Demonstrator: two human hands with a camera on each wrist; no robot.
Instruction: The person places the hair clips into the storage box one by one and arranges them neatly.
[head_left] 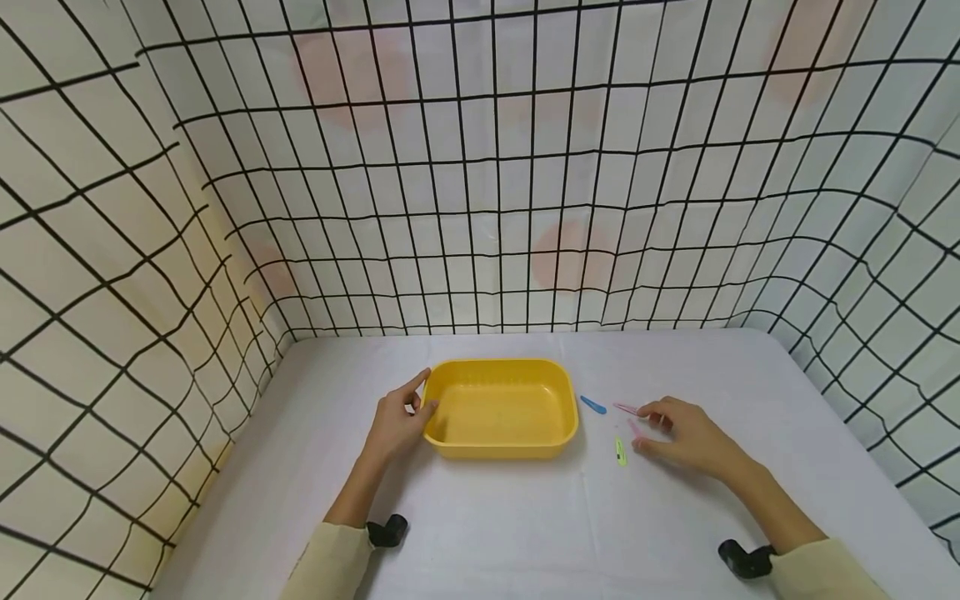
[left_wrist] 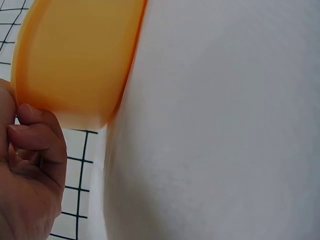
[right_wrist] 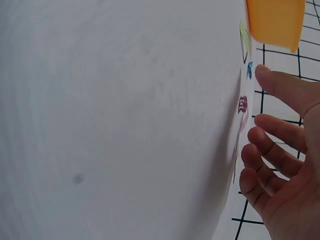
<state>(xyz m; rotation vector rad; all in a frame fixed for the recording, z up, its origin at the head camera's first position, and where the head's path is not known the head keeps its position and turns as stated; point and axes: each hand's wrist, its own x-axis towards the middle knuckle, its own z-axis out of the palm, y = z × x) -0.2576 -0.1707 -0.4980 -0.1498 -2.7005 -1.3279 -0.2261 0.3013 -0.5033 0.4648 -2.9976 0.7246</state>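
Observation:
My left hand [head_left: 396,423] grips the left end of a yellow plastic tray [head_left: 498,451], thumb over the rim and fingers against the outer wall. In the left wrist view the curled fingers [left_wrist: 42,142] lie at the tray's edge. Over on the right, my right hand [head_left: 693,437] hovers low over small hair clips, thumb and fingers spread apart with nothing between them. Nearest its fingertips are a pink hair clip [head_left: 626,408] and a second pink hair clip [head_left: 635,428]. A blue hair clip [head_left: 593,405] and a lime-green hair clip [head_left: 620,451] lie between the tray and this hand.
White cloth covers the table [head_left: 495,525]. Black wire grid [head_left: 510,183] walls backed with white sheeting rise behind the table and along both sides. Each wrist wears a small black camera, one by the left sleeve [head_left: 330,562] and one by the right sleeve [head_left: 825,571].

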